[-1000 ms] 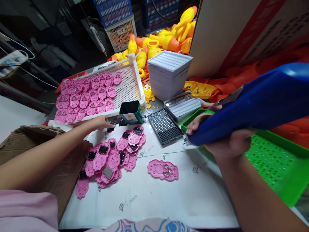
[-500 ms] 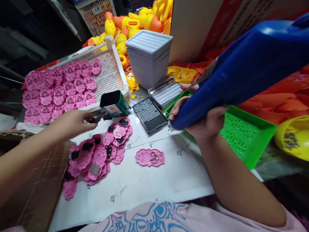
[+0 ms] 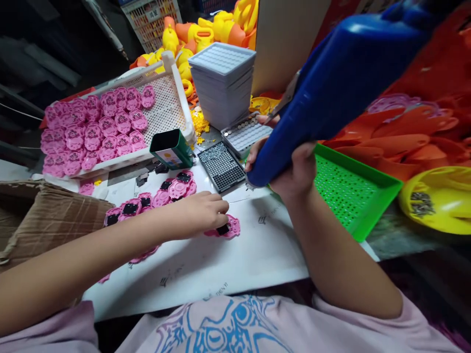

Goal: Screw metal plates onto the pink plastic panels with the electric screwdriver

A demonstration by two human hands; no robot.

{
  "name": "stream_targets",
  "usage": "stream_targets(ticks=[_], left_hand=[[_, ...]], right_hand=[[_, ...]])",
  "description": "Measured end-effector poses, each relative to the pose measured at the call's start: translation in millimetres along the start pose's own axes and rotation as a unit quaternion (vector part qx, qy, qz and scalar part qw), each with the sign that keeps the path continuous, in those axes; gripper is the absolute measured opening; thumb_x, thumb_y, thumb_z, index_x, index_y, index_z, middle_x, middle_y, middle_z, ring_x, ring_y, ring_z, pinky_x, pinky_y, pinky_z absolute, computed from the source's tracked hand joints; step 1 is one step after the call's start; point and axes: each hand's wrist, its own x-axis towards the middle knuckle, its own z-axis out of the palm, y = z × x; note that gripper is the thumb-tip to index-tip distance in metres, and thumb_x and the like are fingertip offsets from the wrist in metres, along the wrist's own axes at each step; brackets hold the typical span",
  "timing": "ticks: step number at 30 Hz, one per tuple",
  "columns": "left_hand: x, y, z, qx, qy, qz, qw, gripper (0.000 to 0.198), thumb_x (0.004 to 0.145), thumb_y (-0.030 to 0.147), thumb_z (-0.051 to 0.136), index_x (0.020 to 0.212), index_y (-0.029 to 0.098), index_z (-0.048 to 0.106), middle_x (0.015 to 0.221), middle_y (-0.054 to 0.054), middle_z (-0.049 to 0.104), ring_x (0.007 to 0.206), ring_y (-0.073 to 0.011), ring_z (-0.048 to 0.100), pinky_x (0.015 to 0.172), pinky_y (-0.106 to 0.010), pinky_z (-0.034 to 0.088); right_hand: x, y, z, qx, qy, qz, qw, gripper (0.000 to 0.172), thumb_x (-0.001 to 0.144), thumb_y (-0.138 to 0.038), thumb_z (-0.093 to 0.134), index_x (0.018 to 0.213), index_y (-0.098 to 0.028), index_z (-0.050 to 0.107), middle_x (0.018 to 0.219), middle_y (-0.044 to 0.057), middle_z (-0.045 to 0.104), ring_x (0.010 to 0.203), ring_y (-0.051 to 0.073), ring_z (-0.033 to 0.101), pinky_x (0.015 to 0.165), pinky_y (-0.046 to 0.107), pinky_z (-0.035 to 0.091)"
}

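Note:
My left hand (image 3: 204,212) is closed in a pinch on a small black piece (image 3: 222,229), pressing it onto a single pink plastic part (image 3: 231,227) on the white sheet. My right hand (image 3: 290,169) grips a large blue power tool (image 3: 342,83), held tilted above the table with its tip near the green tray's corner. A pile of pink parts with black pieces (image 3: 162,196) lies just behind my left forearm.
A white crate (image 3: 172,105) holds several pink parts. Around it stand a green tin (image 3: 171,149), a black screw tray (image 3: 221,166), a grey tray (image 3: 245,135), stacked grey trays (image 3: 222,81), a green tray (image 3: 353,191), a yellow bowl (image 3: 437,201) and a cardboard box (image 3: 44,215).
My left hand has come back from beside the green tin with a black piece and set it on the single pink part. The blue tool has risen a little.

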Motion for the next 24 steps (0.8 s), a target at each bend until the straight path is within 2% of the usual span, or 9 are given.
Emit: stream_targets(ticks=[2, 5, 9, 11, 15, 19, 24], left_hand=[[3, -4, 9.0, 0.005, 0.007, 0.018, 1.000, 0.017, 0.091, 0.008, 0.059, 0.100, 0.018, 0.071, 0.095, -0.008, 0.067, 0.085, -0.0211, 0.057, 0.073, -0.033, 0.043], [4, -6, 16.4, -0.006, 0.029, 0.032, 0.999, 0.018, 0.090, 0.010, 0.062, 0.103, 0.020, 0.071, 0.099, -0.009, 0.067, 0.087, -0.0221, 0.057, 0.074, -0.033, 0.044], [2, -4, 14.9, -0.035, 0.045, 0.020, 0.998, 0.031, 0.089, 0.005, 0.058, 0.113, 0.022, 0.068, 0.102, -0.009, 0.067, 0.089, -0.0221, 0.058, 0.075, -0.034, 0.045], [-1, -1, 12.0, -0.059, 0.056, -0.016, 0.997, 0.035, 0.088, 0.001, 0.054, 0.115, 0.020, 0.065, 0.103, -0.009, 0.067, 0.089, -0.0218, 0.058, 0.077, -0.034, 0.046], [-10, 16, 15.8, -0.161, 0.137, -0.127, 0.969, 0.013, 0.091, 0.014, 0.057, 0.103, 0.015, 0.063, 0.104, -0.011, 0.066, 0.094, -0.0223, 0.059, 0.082, -0.035, 0.048], [-14, 38, 40.3, -0.212, 0.239, -0.185, 0.929, 0.012, 0.092, 0.025, 0.060, 0.100, 0.016, 0.063, 0.101, -0.010, 0.066, 0.095, -0.0234, 0.060, 0.082, -0.038, 0.050], [-12, 50, 66.7, -0.207, 0.274, -0.194, 0.919, 0.013, 0.090, 0.022, 0.059, 0.100, 0.017, 0.066, 0.100, -0.011, 0.069, 0.094, -0.0245, 0.062, 0.081, -0.041, 0.050]], right_hand=[[1, 1, -1, 0.001, 0.000, -0.002, 1.000, 0.055, 0.057, -0.083, 0.067, 0.078, -0.032, 0.070, 0.073, 0.001, 0.072, 0.062, 0.017, 0.069, 0.045, 0.031, 0.050], [1, 3, -3, 0.005, -0.002, -0.003, 1.000, 0.054, 0.057, -0.082, 0.068, 0.077, -0.032, 0.071, 0.081, 0.000, 0.074, 0.057, 0.014, 0.066, 0.043, 0.031, 0.049], [1, 2, -2, 0.022, -0.002, 0.004, 1.000, 0.051, 0.057, -0.080, 0.071, 0.074, -0.031, 0.071, 0.068, -0.001, 0.069, 0.052, 0.013, 0.061, 0.042, 0.029, 0.049], [0, 2, -2, 0.023, 0.002, 0.007, 1.000, 0.051, 0.057, -0.079, 0.071, 0.072, -0.030, 0.071, 0.061, -0.001, 0.065, 0.052, 0.013, 0.060, 0.042, 0.028, 0.050], [-1, 2, -1, 0.000, 0.011, -0.001, 1.000, 0.055, 0.057, -0.082, 0.068, 0.079, -0.031, 0.069, 0.061, 0.000, 0.063, 0.053, 0.014, 0.059, 0.044, 0.030, 0.051], [-3, 1, 1, -0.012, 0.018, 0.007, 1.000, 0.061, 0.057, -0.083, 0.068, 0.092, -0.033, 0.066, 0.063, 0.000, 0.062, 0.052, 0.016, 0.059, 0.045, 0.032, 0.050], [-5, 1, 6, 0.000, 0.052, 0.009, 0.999, 0.069, 0.055, -0.082, 0.070, 0.098, -0.028, 0.063, 0.070, 0.000, 0.065, 0.050, 0.015, 0.057, 0.043, 0.031, 0.050]])
